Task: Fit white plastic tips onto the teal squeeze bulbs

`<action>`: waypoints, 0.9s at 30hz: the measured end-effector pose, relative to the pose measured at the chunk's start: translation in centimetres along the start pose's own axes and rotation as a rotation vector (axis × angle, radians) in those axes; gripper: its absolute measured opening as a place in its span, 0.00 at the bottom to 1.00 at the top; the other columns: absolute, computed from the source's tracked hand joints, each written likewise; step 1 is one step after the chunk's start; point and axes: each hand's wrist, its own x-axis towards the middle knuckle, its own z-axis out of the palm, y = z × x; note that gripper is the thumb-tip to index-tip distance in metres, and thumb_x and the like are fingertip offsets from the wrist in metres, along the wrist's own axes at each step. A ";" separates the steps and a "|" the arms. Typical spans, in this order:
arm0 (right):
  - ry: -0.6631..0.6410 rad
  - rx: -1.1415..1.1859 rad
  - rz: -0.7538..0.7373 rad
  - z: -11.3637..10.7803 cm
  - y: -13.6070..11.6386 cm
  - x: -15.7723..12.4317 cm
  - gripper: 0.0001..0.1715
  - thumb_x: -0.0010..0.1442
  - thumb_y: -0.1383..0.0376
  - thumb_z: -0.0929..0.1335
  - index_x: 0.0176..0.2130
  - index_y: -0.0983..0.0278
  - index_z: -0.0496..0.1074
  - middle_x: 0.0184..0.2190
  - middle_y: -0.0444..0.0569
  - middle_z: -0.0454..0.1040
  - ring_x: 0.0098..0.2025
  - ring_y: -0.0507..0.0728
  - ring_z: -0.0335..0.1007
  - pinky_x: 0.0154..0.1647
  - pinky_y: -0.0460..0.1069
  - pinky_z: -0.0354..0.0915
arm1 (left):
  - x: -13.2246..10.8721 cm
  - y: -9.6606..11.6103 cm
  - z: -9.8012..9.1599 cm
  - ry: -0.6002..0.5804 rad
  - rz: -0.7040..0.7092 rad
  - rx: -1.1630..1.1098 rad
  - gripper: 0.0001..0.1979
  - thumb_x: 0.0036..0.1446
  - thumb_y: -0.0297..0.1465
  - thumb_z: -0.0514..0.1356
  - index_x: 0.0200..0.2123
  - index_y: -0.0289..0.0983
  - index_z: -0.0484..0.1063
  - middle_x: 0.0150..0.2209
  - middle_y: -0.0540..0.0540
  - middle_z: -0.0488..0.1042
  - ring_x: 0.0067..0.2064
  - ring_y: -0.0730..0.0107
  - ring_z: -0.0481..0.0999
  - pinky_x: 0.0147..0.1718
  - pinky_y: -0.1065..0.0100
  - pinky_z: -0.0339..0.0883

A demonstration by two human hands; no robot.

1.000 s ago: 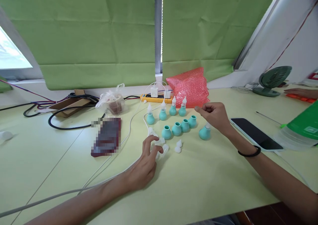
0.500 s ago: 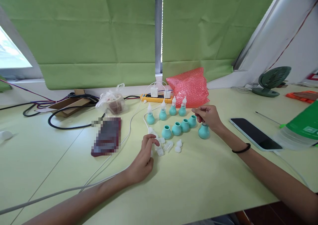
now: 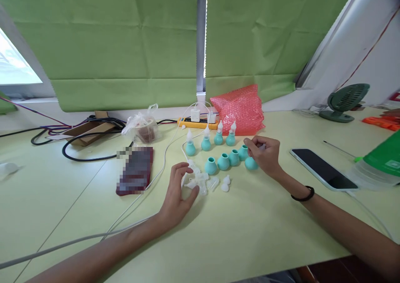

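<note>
My left hand is open, fingers apart, beside a pile of clear plastic pieces. Its fingertips are close to the pile, with nothing between them. My right hand is closed above the right end of a row of open teal bulbs; what its fingers hold, if anything, is hidden. Partly behind that hand is another teal bulb. Farther back stand several teal bulbs with clear pointed tips. Small white round pieces lie right of the pile.
A red bubble-wrap bag and an orange power strip are at the back. One phone lies at right, near a green-labelled container. At left are a dark red-edged object and a white cable.
My left hand has opened wider, its thumb moving away from the fingers. My right hand has turned slightly, and the bulb under it sits a little farther left and back.
</note>
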 end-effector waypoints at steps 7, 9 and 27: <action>-0.251 0.613 -0.027 0.4 -5.7 -4.7 0.20 0.46 0.67 0.62 0.11 0.63 0.48 0.08 0.38 0.48 0.13 0.46 0.46 0.16 0.46 0.52 | -0.8 1.5 -0.9 -0.309 0.353 0.170 0.25 0.51 0.32 0.56 0.50 0.40 0.46 0.53 0.37 0.46 0.56 0.54 0.48 0.50 0.53 0.53; -0.372 0.755 0.031 1.1 -7.4 -5.8 0.18 0.45 0.67 0.62 0.11 0.63 0.48 0.09 0.39 0.48 0.14 0.47 0.48 0.17 0.47 0.53 | -0.7 1.5 -0.9 -0.326 0.345 0.187 0.30 0.49 0.36 0.57 0.51 0.39 0.45 0.55 0.36 0.45 0.56 0.51 0.46 0.50 0.50 0.51; -1.028 0.974 0.928 5.8 -7.5 -4.6 0.20 0.46 0.66 0.56 0.09 0.62 0.43 0.03 0.38 0.45 0.10 0.48 0.48 0.25 0.49 0.59 | -1.3 0.3 0.3 -0.173 0.265 0.229 0.08 0.38 0.25 0.48 0.27 0.38 0.58 0.19 0.53 0.59 0.20 0.74 0.61 0.19 0.74 0.56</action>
